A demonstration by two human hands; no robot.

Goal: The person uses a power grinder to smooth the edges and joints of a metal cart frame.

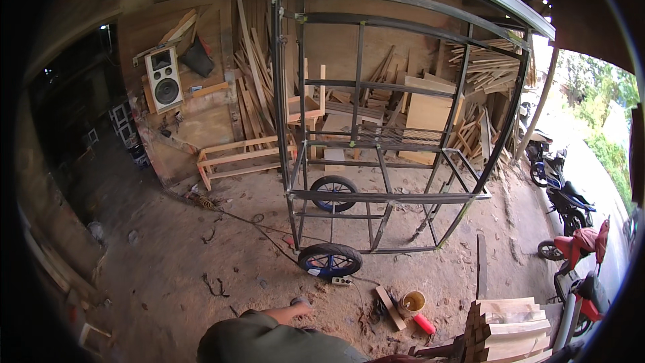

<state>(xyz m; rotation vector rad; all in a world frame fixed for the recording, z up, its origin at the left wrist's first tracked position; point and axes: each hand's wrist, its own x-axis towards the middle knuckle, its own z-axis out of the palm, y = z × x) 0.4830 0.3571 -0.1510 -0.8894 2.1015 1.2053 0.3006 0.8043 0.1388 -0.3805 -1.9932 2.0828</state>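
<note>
My left arm, in an olive sleeve, comes in from the lower edge. My left hand [302, 307] is low over the sawdust-strewn floor, its fingers closed around a small greyish thing too small to name. My right hand is out of view. Just beyond the left hand stands a tall dark metal cart frame [376, 197] with a light roof edge. Its near wheel [329, 260] has a black tyre and blue rim, and a similar far wheel [334, 193] sits behind. A white power strip [341, 281] lies beside the near wheel.
Right of my hand are a wooden strip [390, 308], a yellowish tub [412, 302], a red cylindrical thing [424, 324] and a stack of cut wood [508, 329]. A cable [265, 228] crosses the floor. A wooden bench frame [242, 159] stands behind; motorcycles [583, 245] are parked at right.
</note>
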